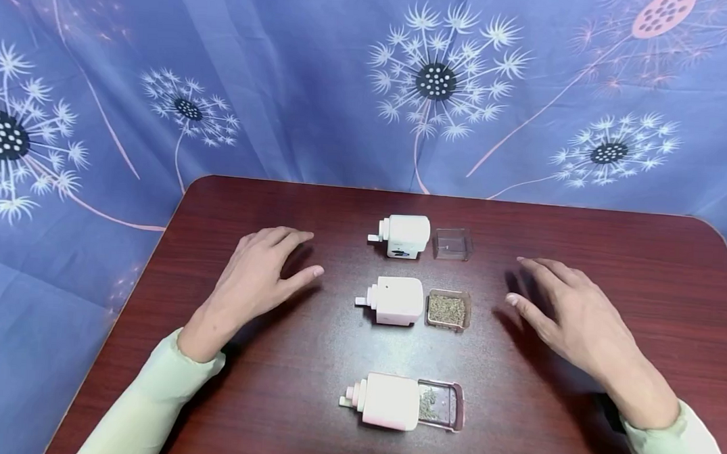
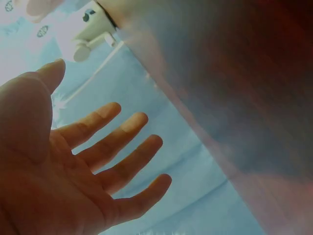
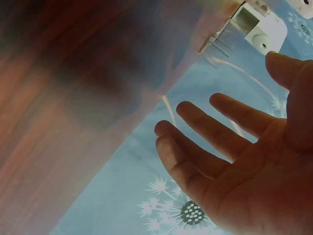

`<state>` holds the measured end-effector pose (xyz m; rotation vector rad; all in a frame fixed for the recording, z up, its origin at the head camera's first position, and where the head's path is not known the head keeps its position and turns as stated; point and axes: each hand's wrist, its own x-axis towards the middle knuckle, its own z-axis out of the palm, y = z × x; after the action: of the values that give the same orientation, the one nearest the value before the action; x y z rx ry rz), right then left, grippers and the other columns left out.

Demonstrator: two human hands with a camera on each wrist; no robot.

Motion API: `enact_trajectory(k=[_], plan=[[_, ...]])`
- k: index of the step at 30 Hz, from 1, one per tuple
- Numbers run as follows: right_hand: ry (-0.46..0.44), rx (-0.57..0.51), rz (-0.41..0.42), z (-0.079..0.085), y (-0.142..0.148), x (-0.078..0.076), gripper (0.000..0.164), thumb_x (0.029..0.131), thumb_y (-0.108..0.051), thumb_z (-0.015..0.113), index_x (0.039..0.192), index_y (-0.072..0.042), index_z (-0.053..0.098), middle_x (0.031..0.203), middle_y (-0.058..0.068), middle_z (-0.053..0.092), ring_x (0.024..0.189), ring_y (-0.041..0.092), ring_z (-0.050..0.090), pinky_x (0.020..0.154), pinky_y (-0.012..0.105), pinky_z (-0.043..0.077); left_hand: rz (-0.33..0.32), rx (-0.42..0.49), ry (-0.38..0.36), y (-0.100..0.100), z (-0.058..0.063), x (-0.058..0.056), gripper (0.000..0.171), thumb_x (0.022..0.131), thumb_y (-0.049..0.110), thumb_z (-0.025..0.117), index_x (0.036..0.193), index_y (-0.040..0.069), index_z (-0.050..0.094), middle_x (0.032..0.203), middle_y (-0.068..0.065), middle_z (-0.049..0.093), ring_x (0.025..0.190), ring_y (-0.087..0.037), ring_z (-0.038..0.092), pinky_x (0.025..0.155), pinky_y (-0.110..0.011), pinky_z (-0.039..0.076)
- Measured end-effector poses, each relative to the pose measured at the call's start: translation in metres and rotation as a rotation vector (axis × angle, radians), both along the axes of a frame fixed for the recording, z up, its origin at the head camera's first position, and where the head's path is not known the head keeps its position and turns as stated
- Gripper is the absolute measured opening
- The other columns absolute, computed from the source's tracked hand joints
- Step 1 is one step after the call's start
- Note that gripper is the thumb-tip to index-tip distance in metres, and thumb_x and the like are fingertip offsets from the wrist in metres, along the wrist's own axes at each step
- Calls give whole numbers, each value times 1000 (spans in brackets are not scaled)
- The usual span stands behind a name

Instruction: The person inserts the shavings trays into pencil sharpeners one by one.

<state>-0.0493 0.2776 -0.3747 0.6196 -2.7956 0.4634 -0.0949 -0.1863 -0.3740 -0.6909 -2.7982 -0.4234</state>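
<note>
My left hand [image 1: 253, 276] rests with loosely spread fingers on the table, left of three white boxes that look like crank pencil sharpeners. My right hand [image 1: 579, 321] lies relaxed on the other side; neither hand holds anything. The far sharpener [image 1: 408, 236] bears a small dark picture, and a see-through drawer [image 1: 452, 244] sits apart at its right. Beside the middle sharpener [image 1: 399, 300] stands a drawer [image 1: 448, 309] filled with brownish-green shavings. From the near sharpener [image 1: 391, 401] a drawer [image 1: 447, 405] with a few shavings sticks out. All their cranks point left.
The dark red-brown wooden table [image 1: 282, 413] has rounded far corners. Behind it and at its left hangs a blue cloth [image 1: 321, 83] printed with dandelions. A dark band [image 1: 610, 412] shows under the right wrist.
</note>
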Motion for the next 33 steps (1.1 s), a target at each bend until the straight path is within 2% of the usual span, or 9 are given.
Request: enact_trajectory(k=[8, 16, 24, 29, 33], plan=[[-7, -3, 24, 2, -8, 11, 59, 87, -38, 70, 135, -5, 57, 125, 15, 57, 113, 37, 52, 96, 52, 37, -43, -9, 12, 11, 3, 12, 60, 86, 63, 58, 125, 18, 64, 114, 4, 61, 107, -21, 55, 93, -48, 39], [-20, 12, 54, 4, -19, 23, 53, 87, -39, 70, 126, -4, 62, 122, 12, 59, 113, 33, 52, 96, 48, 37, -99, -14, 23, 21, 10, 25, 59, 86, 64, 57, 123, 19, 65, 111, 7, 59, 104, -18, 54, 89, -43, 40], [-18, 28, 79, 9, -30, 37, 54, 85, -42, 70, 125, -6, 63, 120, 8, 59, 111, 29, 53, 95, 47, 39, -150, -4, -3, 29, 17, 40, 56, 88, 65, 56, 119, 20, 65, 109, 9, 60, 103, -15, 55, 90, -41, 40], [-12, 44, 83, 14, -35, 44, 54, 85, -44, 69, 125, -8, 64, 118, 6, 60, 109, 28, 54, 92, 48, 41, -176, -11, -46, 35, 23, 50, 55, 88, 66, 53, 115, 21, 66, 105, 11, 58, 100, -12, 55, 89, -39, 41], [-13, 55, 96, 16, -39, 50, 55, 84, -45, 69, 125, -8, 64, 115, 5, 61, 109, 27, 54, 93, 48, 42, -218, -4, -63, 40, 27, 60, 51, 88, 67, 52, 111, 24, 66, 105, 12, 58, 98, -11, 54, 87, -37, 42]])
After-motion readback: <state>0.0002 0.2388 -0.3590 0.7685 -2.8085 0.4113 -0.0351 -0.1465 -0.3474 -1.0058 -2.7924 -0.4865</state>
